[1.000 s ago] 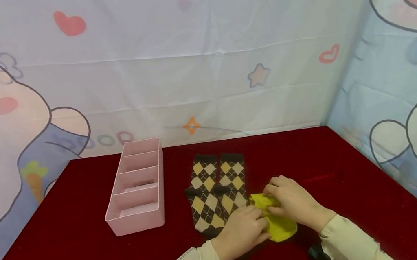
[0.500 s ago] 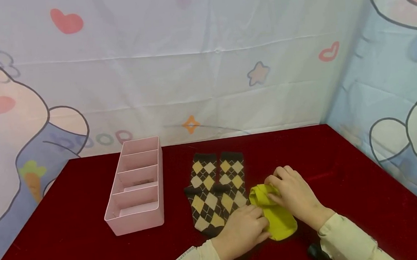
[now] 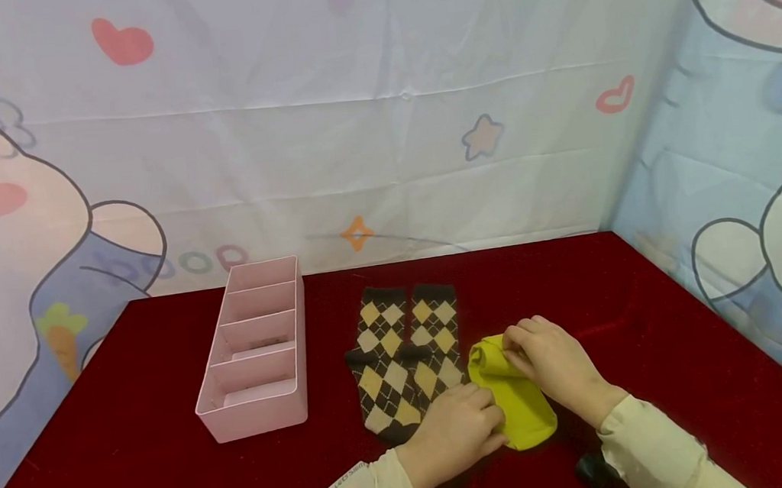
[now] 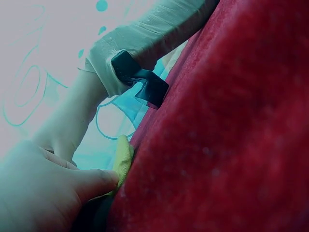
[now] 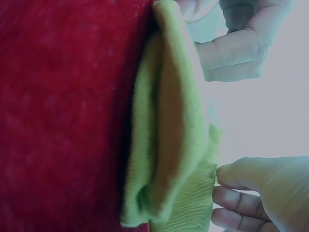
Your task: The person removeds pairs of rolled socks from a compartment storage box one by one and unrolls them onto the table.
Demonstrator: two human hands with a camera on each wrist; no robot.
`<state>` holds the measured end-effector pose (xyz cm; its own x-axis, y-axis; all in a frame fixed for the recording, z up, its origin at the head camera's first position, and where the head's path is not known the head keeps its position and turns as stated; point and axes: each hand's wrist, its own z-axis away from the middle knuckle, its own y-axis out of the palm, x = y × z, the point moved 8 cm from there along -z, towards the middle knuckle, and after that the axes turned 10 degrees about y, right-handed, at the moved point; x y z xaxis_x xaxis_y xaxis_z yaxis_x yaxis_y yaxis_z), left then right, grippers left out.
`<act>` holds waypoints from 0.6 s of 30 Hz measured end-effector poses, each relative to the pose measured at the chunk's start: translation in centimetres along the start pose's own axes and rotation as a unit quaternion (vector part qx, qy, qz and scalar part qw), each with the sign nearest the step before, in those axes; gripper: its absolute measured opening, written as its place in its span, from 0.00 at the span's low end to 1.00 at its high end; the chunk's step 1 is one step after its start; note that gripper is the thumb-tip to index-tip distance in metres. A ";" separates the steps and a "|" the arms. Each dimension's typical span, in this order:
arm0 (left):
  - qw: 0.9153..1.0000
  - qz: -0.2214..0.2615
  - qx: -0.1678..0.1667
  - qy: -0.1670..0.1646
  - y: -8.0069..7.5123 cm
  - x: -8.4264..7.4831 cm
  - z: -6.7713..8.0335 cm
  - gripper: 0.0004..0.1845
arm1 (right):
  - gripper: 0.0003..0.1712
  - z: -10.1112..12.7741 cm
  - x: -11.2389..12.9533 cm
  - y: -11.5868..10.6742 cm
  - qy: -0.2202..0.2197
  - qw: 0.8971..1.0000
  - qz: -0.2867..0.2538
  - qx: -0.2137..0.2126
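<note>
A yellow ribbed sock (image 3: pixel 513 399) lies on the red cloth, its far end turned over in a fold. My right hand (image 3: pixel 555 361) grips the folded end with curled fingers. My left hand (image 3: pixel 454 430) holds the sock's near left side. In the left wrist view my left thumb (image 4: pixel 99 182) presses the edge of the yellow sock (image 4: pixel 124 157). Seen from the right wrist, the sock (image 5: pixel 186 111) stands in a thick fold, with fingers of both hands along its upper edge. Left of it lie two argyle socks (image 3: pixel 381 337), side by side; my left hand partly covers their near ends.
A pink organizer box (image 3: pixel 263 419) with several compartments stands left of the argyle socks. A black object (image 3: pixel 595 473) sits under my right cuff. The red cloth (image 3: pixel 139 463) ends at a printed curtain (image 3: pixel 411 143) behind and to the right.
My right hand has shifted slightly away from the body and right, drawing the folded end of the yellow sock outward, so more flat sock shows. My left hand stays in place.
</note>
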<state>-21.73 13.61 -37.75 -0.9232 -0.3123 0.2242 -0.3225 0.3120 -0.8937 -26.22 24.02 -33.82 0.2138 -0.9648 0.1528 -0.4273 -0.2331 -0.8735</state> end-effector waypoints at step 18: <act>1.000 0.002 -0.015 0.004 0.0 0.0 0.0 0.09 | 0.17 0.1 -1.6 1.8 0.013 0.998 0.008 0.061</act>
<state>-21.73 13.57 -37.72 -0.9259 -0.3038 0.2247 -0.3254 0.3389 -0.8827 -27.23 25.12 -35.72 0.1832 -0.9718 0.1486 -0.3194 -0.2018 -0.9259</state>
